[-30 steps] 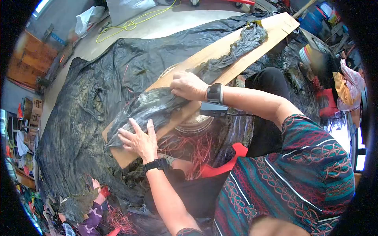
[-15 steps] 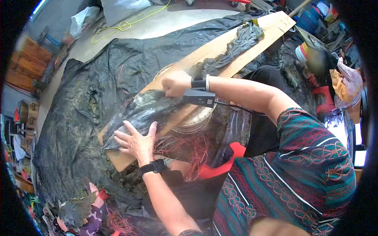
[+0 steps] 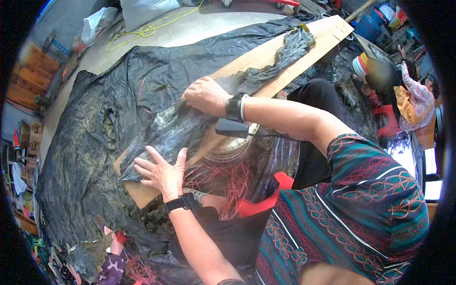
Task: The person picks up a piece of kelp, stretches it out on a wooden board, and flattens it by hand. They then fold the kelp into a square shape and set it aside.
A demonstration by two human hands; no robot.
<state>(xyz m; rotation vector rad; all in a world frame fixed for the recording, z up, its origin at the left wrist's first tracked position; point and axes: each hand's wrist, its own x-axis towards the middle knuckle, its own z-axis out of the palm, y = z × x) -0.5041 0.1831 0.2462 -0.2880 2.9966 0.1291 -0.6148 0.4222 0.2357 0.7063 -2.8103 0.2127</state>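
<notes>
Pale floor (image 3: 190,29), grey wall (image 3: 71,23), wooden panels (image 3: 35,71), bright window (image 3: 432,190)

I log a yellow cord (image 3: 147,32) looping over the floor, upper left, with a white plastic bag (image 3: 97,23) beyond it. Brown cardboard boxes (image 3: 35,137): left edge. Blue container (image 3: 368,27): upper right. I note a person (image 3: 420,99) at right, near a red stool (image 3: 390,121).

There is room to pass over the low black sheet (image 3: 166,66) past the far side of the board (image 3: 327,33), and over the dark leaf (image 3: 176,133) between my left hand (image 3: 164,174) and right hand (image 3: 205,96). On my side, the round tub (image 3: 228,154), red strings (image 3: 232,185) and my bent knee (image 3: 316,97) get in the way. The black box (image 3: 232,128) by my right wrist sticks out near the tub.
</notes>
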